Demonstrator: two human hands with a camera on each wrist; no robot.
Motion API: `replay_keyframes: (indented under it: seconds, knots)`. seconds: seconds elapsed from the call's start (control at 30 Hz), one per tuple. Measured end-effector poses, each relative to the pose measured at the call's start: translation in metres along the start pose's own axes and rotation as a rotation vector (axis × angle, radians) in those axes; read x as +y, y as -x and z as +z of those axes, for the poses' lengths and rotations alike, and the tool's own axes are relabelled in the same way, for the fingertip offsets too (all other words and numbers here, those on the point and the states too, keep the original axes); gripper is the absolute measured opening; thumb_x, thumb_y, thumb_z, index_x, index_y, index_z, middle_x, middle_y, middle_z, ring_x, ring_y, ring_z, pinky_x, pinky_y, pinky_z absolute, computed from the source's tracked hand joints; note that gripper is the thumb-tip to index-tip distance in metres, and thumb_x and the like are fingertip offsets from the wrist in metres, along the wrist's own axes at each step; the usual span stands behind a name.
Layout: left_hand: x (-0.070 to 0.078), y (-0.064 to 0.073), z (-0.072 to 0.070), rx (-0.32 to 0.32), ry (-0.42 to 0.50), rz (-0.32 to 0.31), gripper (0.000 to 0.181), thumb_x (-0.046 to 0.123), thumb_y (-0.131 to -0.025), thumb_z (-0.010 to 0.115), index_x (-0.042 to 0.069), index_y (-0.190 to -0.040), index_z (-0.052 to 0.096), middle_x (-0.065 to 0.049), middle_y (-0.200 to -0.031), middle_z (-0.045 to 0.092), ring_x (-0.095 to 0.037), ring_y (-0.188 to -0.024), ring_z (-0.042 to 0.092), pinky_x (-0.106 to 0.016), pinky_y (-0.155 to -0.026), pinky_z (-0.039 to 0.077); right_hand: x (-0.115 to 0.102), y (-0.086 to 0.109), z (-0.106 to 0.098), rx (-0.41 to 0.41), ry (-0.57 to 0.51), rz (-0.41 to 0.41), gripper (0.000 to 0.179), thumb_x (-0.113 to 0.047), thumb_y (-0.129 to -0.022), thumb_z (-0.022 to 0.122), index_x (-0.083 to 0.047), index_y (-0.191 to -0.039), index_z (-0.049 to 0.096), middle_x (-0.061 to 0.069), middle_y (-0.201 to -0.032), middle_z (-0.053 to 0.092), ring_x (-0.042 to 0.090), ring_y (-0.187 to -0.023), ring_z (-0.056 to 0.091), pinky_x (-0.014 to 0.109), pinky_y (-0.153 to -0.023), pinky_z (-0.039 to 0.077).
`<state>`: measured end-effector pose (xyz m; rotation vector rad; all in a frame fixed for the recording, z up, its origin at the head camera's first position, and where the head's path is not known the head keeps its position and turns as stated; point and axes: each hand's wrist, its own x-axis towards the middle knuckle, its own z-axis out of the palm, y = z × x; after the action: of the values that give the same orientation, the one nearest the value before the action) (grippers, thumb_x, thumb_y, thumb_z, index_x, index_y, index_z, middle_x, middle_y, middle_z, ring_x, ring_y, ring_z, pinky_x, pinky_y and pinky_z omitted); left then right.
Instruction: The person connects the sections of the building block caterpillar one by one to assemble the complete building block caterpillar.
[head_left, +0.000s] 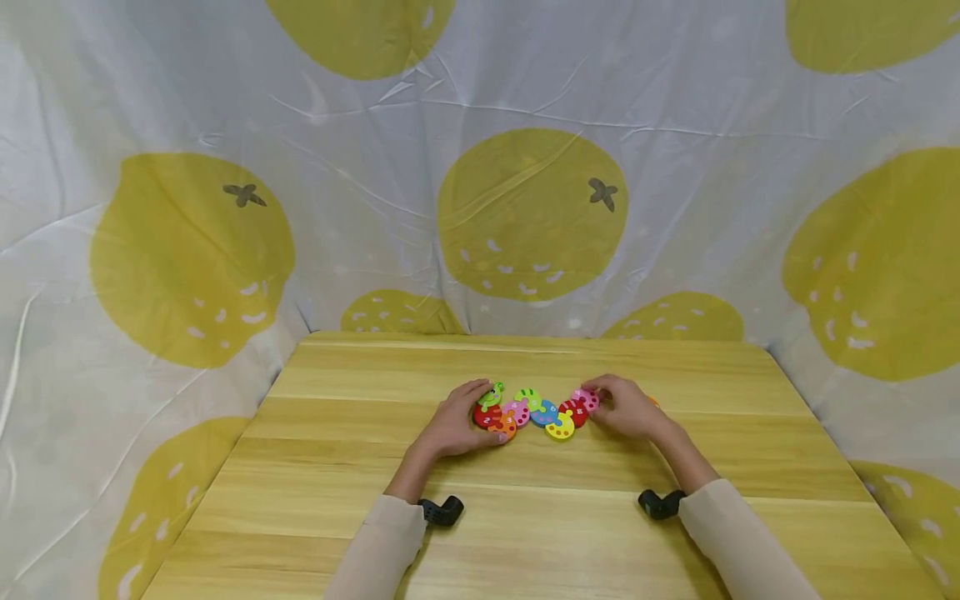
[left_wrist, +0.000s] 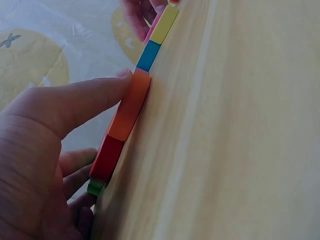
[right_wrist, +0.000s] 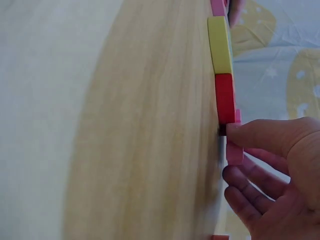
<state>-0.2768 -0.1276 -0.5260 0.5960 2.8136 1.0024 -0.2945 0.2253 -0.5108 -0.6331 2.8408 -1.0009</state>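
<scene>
A colourful caterpillar puzzle of numbered, interlocking pieces lies in a zigzag on the table. My left hand holds its left end, the thumb on the orange piece and the fingers by the green smiling head and red piece. Pink, green, blue and yellow pieces continue the chain to a second red piece. At the right end, my right hand pinches a pink piece between thumb and fingers. In the right wrist view this piece sits higher off the table than the red one beside it.
Partly behind the right hand, a small orange thing shows on the wooden table. Black wrist cameras are strapped at the left cuff and right cuff. A lemon-print curtain hangs behind the table and along its sides.
</scene>
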Motion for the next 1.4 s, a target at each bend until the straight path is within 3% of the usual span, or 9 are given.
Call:
replay_keyframes:
  seconds: [0.2,0.3,0.73,1.07,1.23,1.4]
  knots:
    - [0.0,0.001,-0.001,-0.017,-0.019,0.008,0.103,0.06,-0.076,0.082,0.019,-0.16,0.04,-0.003,-0.168,0.033,-0.032,-0.157,0.025,-0.065,-0.123,0.023,-0.002,0.004,0.002,-0.016,-0.04,0.067,0.047,-0.008,-0.09,0.075,-0.005,-0.136,0.064,0.015,-0.131,0.064,0.031,-0.114,0.06,0.053,-0.103,0.052]
    - [0.0,0.001,-0.001,-0.018,-0.02,0.006,0.105,0.061,-0.075,0.083,0.019,-0.16,0.039,-0.003,-0.168,0.033,-0.032,-0.157,0.025,-0.064,-0.124,0.023,-0.002,0.006,0.0,-0.009,-0.047,0.057,0.049,-0.009,-0.09,0.076,-0.005,-0.137,0.063,0.016,-0.132,0.063,0.032,-0.116,0.06,0.054,-0.105,0.051]
    - [0.0,0.0,0.003,0.015,0.055,-0.039,0.106,0.058,-0.07,0.09,0.02,-0.158,0.044,-0.004,-0.167,0.034,-0.033,-0.155,0.03,-0.058,-0.122,0.034,0.01,0.042,-0.017,0.135,-0.02,0.026,0.051,-0.015,-0.091,0.079,0.001,-0.136,0.062,0.02,-0.134,0.063,0.041,-0.119,0.061,0.058,-0.098,0.055]
    - [-0.001,-0.002,0.002,0.04,0.048,-0.023,0.107,0.058,-0.072,0.089,0.016,-0.158,0.043,-0.007,-0.167,0.033,-0.036,-0.154,0.031,-0.058,-0.12,0.036,0.026,0.056,-0.032,0.197,0.019,0.114,0.063,-0.028,-0.088,0.083,0.003,-0.138,0.061,0.024,-0.134,0.058,0.043,-0.115,0.061,0.059,-0.096,0.054]
    - [-0.002,-0.003,0.002,0.047,0.047,-0.038,0.107,0.058,-0.07,0.09,0.018,-0.158,0.043,-0.005,-0.167,0.032,-0.034,-0.154,0.031,-0.057,-0.12,0.036,0.038,0.058,-0.033,0.207,0.027,0.163,0.077,-0.039,-0.083,0.087,0.004,-0.139,0.059,0.021,-0.121,0.057,0.034,-0.102,0.057,0.046,-0.085,0.051]
    - [-0.002,-0.002,0.004,0.042,0.055,-0.038,0.108,0.06,-0.069,0.09,0.019,-0.158,0.044,-0.005,-0.167,0.033,-0.035,-0.154,0.031,-0.058,-0.12,0.036,0.048,0.063,-0.031,0.2,0.014,0.204,0.079,-0.044,-0.082,0.087,0.006,-0.137,0.06,0.018,-0.111,0.059,0.026,-0.093,0.052,0.038,-0.08,0.046]
